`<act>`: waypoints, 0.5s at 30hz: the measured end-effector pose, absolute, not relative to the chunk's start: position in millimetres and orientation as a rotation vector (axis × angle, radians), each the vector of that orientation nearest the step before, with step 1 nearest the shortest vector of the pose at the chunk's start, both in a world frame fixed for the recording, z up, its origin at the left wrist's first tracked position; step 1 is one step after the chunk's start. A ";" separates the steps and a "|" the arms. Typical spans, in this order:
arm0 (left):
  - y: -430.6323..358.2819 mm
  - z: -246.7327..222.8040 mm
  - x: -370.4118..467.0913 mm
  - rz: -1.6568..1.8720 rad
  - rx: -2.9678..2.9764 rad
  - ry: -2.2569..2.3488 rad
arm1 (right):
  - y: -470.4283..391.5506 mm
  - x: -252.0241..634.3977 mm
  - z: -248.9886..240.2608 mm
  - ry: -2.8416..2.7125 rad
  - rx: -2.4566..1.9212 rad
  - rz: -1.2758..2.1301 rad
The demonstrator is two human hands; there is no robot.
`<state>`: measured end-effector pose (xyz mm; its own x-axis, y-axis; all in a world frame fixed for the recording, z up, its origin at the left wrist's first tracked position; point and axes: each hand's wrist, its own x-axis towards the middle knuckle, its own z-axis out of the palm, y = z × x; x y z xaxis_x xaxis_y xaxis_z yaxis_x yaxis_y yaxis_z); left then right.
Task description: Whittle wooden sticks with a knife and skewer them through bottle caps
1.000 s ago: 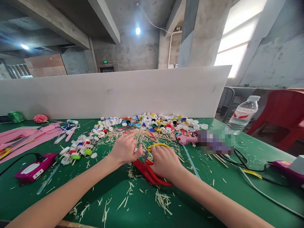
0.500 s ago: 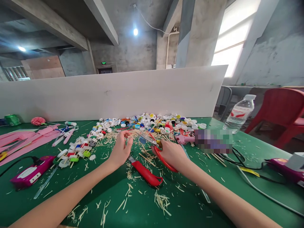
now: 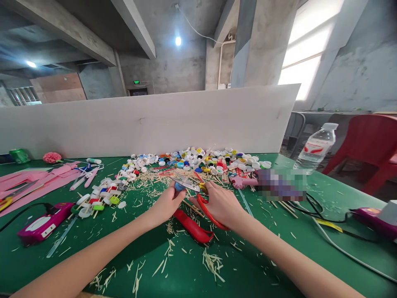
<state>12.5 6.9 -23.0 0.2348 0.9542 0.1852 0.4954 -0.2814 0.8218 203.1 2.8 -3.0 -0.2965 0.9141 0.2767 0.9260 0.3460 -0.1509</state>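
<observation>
Magenta plastic marks a socket block point(image 3: 45, 223) at the left of the frame, well apart from the hands. Near the centre, the left hand point(image 3: 169, 203) has thumb and fingers pinched on a blue cap point(image 3: 179, 187), which sits at its fingertips. Scissors point(image 3: 192, 186) point leftward over the cap; whether the blades touch it, I cannot tell. Just below, a red knife point(image 3: 194, 227) lies on the green table point(image 3: 242, 277). Right of centre, the right hand point(image 3: 223, 205) is clamped around the scissors' handles.
</observation>
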 end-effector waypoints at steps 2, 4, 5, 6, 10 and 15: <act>8.1 -22.2 11.6 0.885 1.871 1.390 | 3.1 203.8 -4.4 -2.313 -1.613 -0.047; 9.3 -21.6 10.3 0.864 1.864 1.420 | 3.3 204.2 -5.3 -2.331 -1.591 -0.039; 10.0 -21.3 9.4 0.861 1.867 1.417 | 3.2 204.4 -5.6 -2.342 -1.576 -0.036; 10.8 -21.0 8.3 0.862 1.877 1.408 | 3.0 204.5 -5.9 -2.352 -1.561 -0.035; 14.7 -18.6 2.5 0.805 1.905 1.333 | 2.9 205.8 -8.2 -2.373 -1.524 -0.033; 15.9 -10.7 -3.1 0.670 1.765 1.146 | 3.8 205.9 -10.1 -2.388 -1.538 -0.031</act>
<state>-3.1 15.9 -10.7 0.4236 0.9053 -0.0299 0.4180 -0.1661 0.8931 205.9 3.8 -10.1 -0.3820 0.8867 0.2603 0.8931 0.4266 -0.1425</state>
